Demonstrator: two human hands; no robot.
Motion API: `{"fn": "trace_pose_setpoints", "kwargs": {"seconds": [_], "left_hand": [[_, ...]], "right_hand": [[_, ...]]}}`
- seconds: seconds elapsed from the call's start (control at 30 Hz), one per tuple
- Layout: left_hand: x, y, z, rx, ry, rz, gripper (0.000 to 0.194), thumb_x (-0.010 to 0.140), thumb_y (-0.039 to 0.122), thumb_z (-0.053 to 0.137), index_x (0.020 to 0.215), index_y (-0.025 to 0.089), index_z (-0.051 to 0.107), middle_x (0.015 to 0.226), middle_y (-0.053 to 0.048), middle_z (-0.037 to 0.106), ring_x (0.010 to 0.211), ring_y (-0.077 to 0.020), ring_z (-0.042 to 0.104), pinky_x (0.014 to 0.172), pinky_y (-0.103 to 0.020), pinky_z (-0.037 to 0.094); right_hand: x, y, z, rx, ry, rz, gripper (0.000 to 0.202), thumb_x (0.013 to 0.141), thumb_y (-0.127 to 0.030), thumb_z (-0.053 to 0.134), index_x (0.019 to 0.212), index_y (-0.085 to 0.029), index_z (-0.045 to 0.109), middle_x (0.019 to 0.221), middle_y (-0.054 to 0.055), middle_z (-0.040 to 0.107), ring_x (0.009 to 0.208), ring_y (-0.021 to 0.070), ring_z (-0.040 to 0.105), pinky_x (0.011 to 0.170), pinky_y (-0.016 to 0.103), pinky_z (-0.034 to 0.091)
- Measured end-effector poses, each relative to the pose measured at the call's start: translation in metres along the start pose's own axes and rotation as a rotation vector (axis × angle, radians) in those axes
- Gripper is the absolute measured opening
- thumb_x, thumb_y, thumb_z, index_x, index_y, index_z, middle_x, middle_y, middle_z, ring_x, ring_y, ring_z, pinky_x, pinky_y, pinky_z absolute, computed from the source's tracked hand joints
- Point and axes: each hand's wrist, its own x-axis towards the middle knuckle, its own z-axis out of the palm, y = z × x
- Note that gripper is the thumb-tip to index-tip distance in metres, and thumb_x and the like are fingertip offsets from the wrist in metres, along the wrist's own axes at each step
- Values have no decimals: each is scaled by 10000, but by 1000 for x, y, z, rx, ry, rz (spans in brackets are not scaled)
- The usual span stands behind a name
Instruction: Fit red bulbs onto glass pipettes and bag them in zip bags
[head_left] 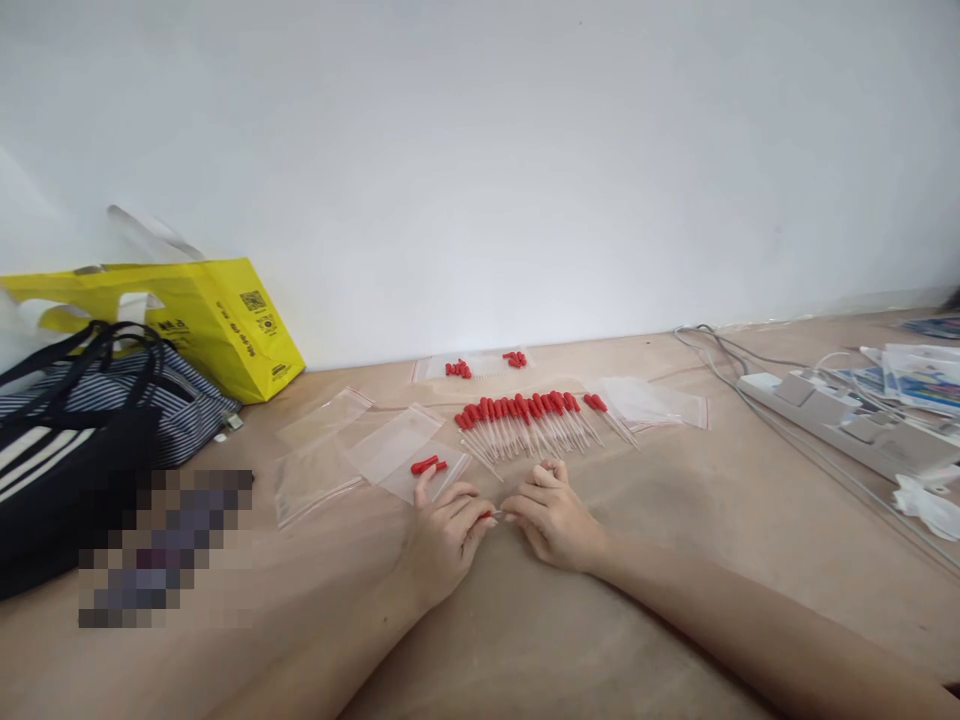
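Pinching a small red rubbery bulb (487,515) in the fingertips of the left hand (442,540) and gripping a thin clear tube (498,514) in the right hand (553,520), low over the brown table (675,620), just this side of a row of red-topped clear droppers (525,408). Probably joining bulb to tube; how far seated, cannot tell behind the fingers. Seems to call for keeping both in line and pressing straight. Near the left hand, seeing loose red bulbs (424,465) on a clear zip-top plastic bag (397,440), close enough to be nudged. Farther off: bright yellow carrier bag (259,330) at left, white power strip (763,388) at right, well apart from the work.
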Motion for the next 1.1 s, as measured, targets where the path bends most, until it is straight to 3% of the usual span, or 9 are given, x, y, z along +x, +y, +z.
{"fn": "trace_pose_setpoints", "kwargs": {"seconds": [0.13,0.3,0.43,0.77,1.1], "left_hand": [[2,-8,-9,32,48,-2,143,813,329,504,848,225,594,761,22,681,845,-188,584,976,-462,82],[2,-13,-15,65,63,12,148,820,316,500,746,245,608,689,49,665,823,-176,581,991,-462,54],[0,-12,-11,41,61,12,119,809,326,514,834,258,608,754,39,672,831,-173,572,998,-464,56],[-3,-2,-5,-63,-4,-33,153,818,260,474,715,221,580,664,45,632,766,-153,560,964,-446,120],[0,-8,-10,-44,-66,-41,149,825,255,464,733,222,577,689,42,644,793,-162,555,947,-457,105]], "right_hand": [[2,5,-4,-13,45,15,196,851,-243,422,828,-196,611,619,-7,583,670,127,387,746,325,208],[0,13,-8,4,36,35,187,835,-334,480,829,-208,619,622,-18,587,684,124,408,773,333,196],[-2,11,-9,4,5,29,204,846,-299,451,781,-197,615,610,-13,572,670,122,390,766,335,195],[-4,-1,0,87,63,53,240,849,-246,402,733,-153,591,597,15,536,652,133,330,677,308,220],[1,4,-3,74,-36,53,239,862,-273,403,777,-170,602,636,7,548,680,130,352,703,311,218]]}}
